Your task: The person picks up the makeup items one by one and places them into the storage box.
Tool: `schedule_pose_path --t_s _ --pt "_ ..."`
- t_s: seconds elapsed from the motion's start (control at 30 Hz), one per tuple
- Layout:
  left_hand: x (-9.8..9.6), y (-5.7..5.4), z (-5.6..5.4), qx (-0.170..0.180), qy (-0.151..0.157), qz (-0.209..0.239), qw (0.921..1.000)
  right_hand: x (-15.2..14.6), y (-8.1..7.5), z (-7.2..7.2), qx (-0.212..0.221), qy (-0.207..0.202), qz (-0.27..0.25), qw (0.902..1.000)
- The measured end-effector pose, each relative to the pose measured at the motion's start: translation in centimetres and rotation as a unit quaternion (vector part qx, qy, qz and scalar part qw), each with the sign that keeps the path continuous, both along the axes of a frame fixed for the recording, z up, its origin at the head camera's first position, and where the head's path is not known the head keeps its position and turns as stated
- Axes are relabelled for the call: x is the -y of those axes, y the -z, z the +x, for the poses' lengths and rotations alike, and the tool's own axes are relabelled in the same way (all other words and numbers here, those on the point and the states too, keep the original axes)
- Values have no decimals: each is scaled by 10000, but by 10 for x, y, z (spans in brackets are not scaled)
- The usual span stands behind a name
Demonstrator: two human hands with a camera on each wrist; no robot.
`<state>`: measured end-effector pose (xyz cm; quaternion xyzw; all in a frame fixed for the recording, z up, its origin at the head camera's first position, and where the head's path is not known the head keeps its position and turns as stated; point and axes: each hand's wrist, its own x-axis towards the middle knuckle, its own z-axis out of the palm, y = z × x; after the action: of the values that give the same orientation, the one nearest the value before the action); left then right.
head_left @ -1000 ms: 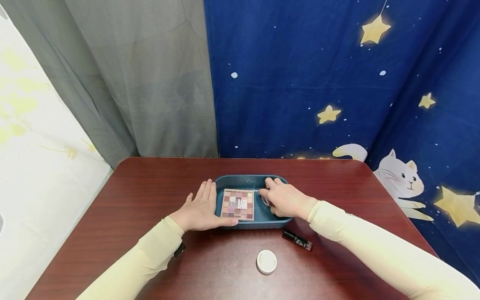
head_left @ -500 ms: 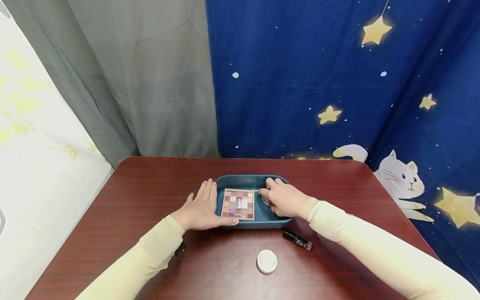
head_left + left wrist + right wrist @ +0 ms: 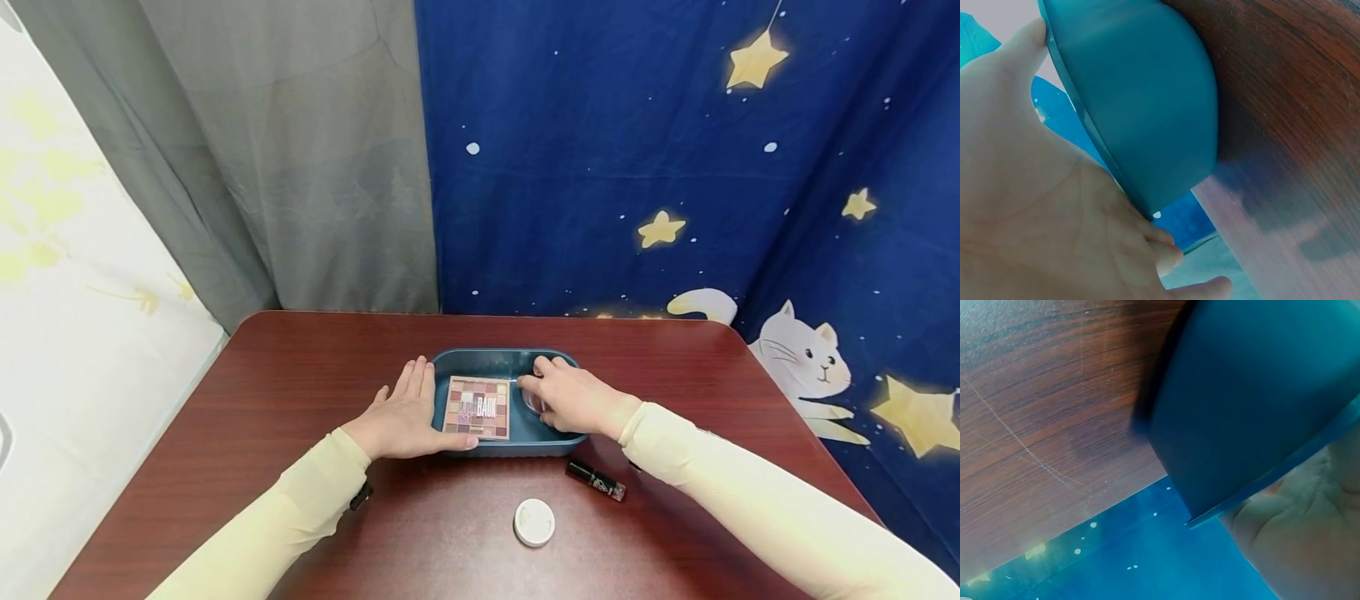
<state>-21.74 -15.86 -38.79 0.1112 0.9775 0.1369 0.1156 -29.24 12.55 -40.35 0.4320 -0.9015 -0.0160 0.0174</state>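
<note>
A blue oblong tray stands on the table with an eyeshadow palette lying in its left part. My left hand rests against the tray's left end, fingers straight and thumb along the front rim. In the left wrist view the palm faces the tray's outer wall. My right hand reaches over the tray's right end, its curled fingers holding a round, clear-looking object inside. Most of that object is hidden by the hand, so its kind is unclear. In the right wrist view the tray wall hides the fingers.
A black tube with printed lettering lies in front of the tray's right end. Nearer the person is a small round white jar or lid. The table ends at grey and blue curtains.
Both hands, the tray and the palette stay in place. The round object under my right fingers seems to tilt slightly. The head view shifts a little.
</note>
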Motion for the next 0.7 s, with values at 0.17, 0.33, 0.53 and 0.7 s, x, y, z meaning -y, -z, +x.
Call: schedule_pose_path --t_s 0.17,0.33,0.53,0.7 --pt "0 -1 0 -18 4 14 10000 1 -4 3 -89 -110 -46 9999" --pt "0 -3 0 10 7 20 10000 2 -6 7 -186 -224 -164 9994" --pt "0 -3 0 30 10 -36 10000 2 -7 11 -127 -284 -252 9992" --pt "0 -2 0 39 26 -58 10000 2 -10 15 -154 -275 -406 9987"
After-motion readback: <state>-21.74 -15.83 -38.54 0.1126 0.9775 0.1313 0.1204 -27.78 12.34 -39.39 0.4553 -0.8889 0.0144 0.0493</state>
